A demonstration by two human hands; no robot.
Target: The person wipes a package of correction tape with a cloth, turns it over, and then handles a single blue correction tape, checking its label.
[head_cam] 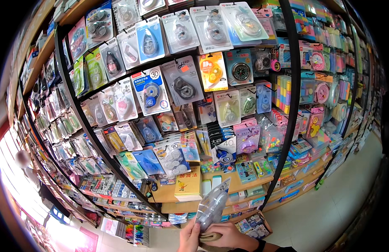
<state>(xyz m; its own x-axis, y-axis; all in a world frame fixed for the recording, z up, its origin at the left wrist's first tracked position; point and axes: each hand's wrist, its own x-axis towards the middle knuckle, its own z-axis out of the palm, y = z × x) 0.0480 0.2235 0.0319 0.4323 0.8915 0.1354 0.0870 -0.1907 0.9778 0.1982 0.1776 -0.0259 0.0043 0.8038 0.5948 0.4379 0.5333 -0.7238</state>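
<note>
A clear blister pack of correction tape (210, 206) stands upright, turned nearly edge-on, at the lower middle of the head view. My left hand (189, 234) grips its lower left edge with the thumb in front. My right hand (227, 234) is closed on a folded olive-brown cloth (210, 237) that lies against the lower part of the pack. A dark band circles the right wrist. Behind the hands, a similar multi-piece correction tape pack (171, 157) hangs among several other carded correction tapes. A stack of yellow booklets (188, 184) rests on the wooden shelf.
A black upright post (287, 126) divides the racks, and another slanting post (96, 138) stands at left. An open box of packs (254, 225) sits on the floor below the shelf. Tiled aisle floor (333, 195) runs along the right.
</note>
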